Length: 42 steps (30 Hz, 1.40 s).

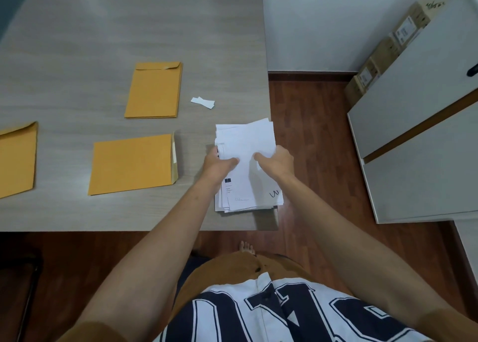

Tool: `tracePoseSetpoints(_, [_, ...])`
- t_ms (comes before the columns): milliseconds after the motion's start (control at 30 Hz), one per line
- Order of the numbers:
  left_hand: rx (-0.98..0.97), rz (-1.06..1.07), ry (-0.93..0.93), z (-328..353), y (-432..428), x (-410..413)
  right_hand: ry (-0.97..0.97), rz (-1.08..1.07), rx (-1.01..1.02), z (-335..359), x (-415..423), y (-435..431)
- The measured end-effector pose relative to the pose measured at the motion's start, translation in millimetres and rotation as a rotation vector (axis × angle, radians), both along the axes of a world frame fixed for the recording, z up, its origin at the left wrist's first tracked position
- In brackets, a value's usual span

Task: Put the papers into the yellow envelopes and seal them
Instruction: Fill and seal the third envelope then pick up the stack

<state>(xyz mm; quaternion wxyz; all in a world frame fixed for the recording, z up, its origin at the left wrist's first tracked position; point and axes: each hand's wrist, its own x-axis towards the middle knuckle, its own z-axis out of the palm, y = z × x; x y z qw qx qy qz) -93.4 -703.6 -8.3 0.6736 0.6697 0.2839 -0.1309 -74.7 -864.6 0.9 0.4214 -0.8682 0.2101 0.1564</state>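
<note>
Papers (247, 145) lie in a loose white stack at the near right corner of the grey wooden table (103, 31), and some sheets stick out at slightly different angles. Both hands are on this stack. The left hand (219, 164) holds the left edge: its thumb lies on top of the upper sheet, and the other fingers go around the edge, where they are hidden under the paper. The right hand (278, 160) holds the right side in the same way, with the thumb pressed on top and the fingers closed under the sheets. So the upper papers are pinched between thumb and fingers of each hand, and the two thumbs point toward each other, near but not touching. I cannot tell if the upper sheets are lifted from the rest of the stack.

To the left of the papers a yellow envelope (132, 164) lies flat, with its flap side toward the stack. A second yellow envelope (154, 90) lies farther back on the table, and a third yellow envelope (16, 160) is partly cut by the left border of the view. Small white paper strips (203, 102) lie between the far envelope and the stack, well apart from the hands.
</note>
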Motion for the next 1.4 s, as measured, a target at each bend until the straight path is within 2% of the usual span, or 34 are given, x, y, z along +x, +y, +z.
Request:
tracePoseSetpoints(100, [-0.078, 0.035, -0.031, 10.1, 9.3, 7.9, -0.059, 0.017, -0.016, 10.6, 7.3, 12.8])
tracePoseSetpoints(367, [-0.172, 0.075, -0.182, 50.9, 67.8, 17.4, -0.159, 0.100, 0.218, 34.6, 25.1, 76.2])
tracePoseSetpoints(600, [-0.081, 0.180, -0.259, 76.9, 158.5, 19.2, -0.224, 0.177, 0.310, 54.8, 36.7, 160.1])
tracePoseSetpoints(833, [-0.034, 0.196, -0.335, 90.2, 252.2, 18.7, -0.334, 0.201, 0.377, 65.6, 37.9, 242.6])
tracePoseSetpoints(1133, [-0.033, 0.167, -0.336, 69.5, 318.4, 11.6, -0.395, 0.229, 0.377, 49.3, 24.5, 297.1])
tracePoseSetpoints(1300, [-0.008, 0.096, -0.184, 33.7, 328.3, -2.6, -0.252, 0.287, 0.290, 18.8, 7.4, 304.7])
tracePoseSetpoints(1400, [-0.019, 0.084, -0.158, 21.3, 330.3, -8.3, -0.209, 0.239, 0.287, 12.0, 2.7, 309.4])
